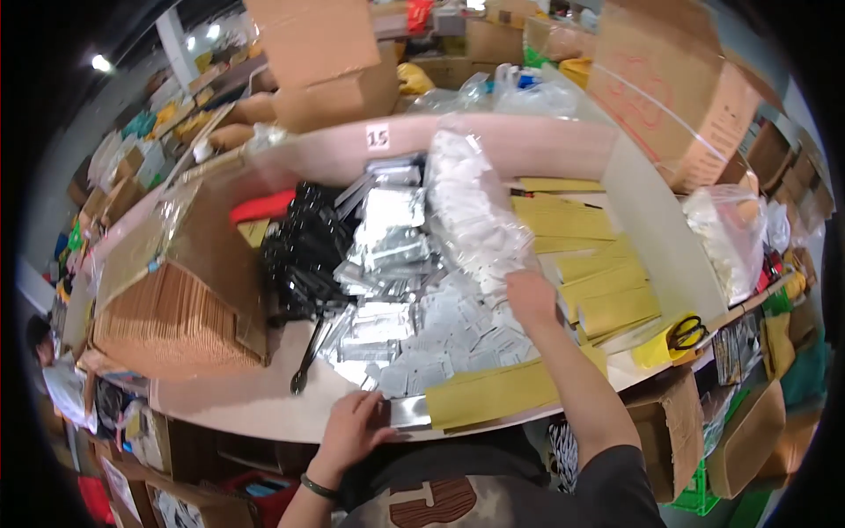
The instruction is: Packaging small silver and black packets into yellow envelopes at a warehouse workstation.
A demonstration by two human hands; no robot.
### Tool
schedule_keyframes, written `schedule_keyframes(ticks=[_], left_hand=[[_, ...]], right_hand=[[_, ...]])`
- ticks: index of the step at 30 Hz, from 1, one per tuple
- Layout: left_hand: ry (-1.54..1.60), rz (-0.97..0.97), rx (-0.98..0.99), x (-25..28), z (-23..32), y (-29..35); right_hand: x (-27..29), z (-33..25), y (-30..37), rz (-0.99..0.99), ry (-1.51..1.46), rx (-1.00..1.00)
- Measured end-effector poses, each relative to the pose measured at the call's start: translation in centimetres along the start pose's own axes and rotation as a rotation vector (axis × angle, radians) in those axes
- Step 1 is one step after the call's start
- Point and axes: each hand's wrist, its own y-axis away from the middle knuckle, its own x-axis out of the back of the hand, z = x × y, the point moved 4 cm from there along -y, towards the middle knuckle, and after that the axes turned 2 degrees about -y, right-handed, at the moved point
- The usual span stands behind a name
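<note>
My left hand (pixel 354 427) rests at the table's front edge, thumb spread from the fingers. It is beside a flat silver packet (pixel 407 412), seemingly touching its left end. My right hand (pixel 531 297) reaches to the lower end of a long clear bag (pixel 480 202) full of small white packets. Its fingers are curled in, and whatever they pinch is hidden. Loose white packets (pixel 466 330) spread below the bag, beside a heap of shiny silver packets (pixel 387 229). Yellow envelopes (pixel 493 392) lie along the front edge under my right forearm.
Black-wrapped pieces (pixel 308 238) and a dark spoon (pixel 304 365) lie left of the silver heap. A carton (pixel 176 308) packed with brown card sheets stands far left. More yellow envelopes (pixel 607 273) fill the right side. Black-handled scissors (pixel 687 333) sit at the right edge. A raised wall (pixel 528 136) borders the back.
</note>
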Motion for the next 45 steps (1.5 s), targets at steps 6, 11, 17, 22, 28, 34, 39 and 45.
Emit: schedule_keyframes(ticks=[6,11,17,22,28,34,39,45], left_hand=[[-0.002,0.220,0.255,2.4,-2.8,4.1],[0.091,0.317,0.300,2.2,-4.9,2.5],[-0.032,0.352,0.277,3.3,-5.4,4.5],[-0.050,0.435,0.444,5.0,-8.5,5.8],[-0.099,0.460,0.449,4.3,-10.6,-0.9],[-0.109,0.268,0.548,3.0,-11.7,-2.9],[0.144,0.220,0.733,3.4,-13.1,-1.8],[0.063,0.246,0.716,4.6,-13.7,-1.3]], right_hand=[[4.7,-3.9,4.4,0.112,-0.501,-0.012],[1.8,-16.3,7.7,-0.248,-0.734,0.460],[1.6,-18.0,8.1,-0.239,-0.328,0.892],[4.4,-16.4,5.3,-0.120,-0.403,0.545],[1.8,-20.4,2.6,-0.267,-0.769,0.236],[-1.9,-23.1,5.5,0.025,-0.177,0.525],[-0.8,-22.9,5.7,0.113,-0.231,0.617],[1.8,-22.6,3.7,-0.148,-0.686,0.385]])
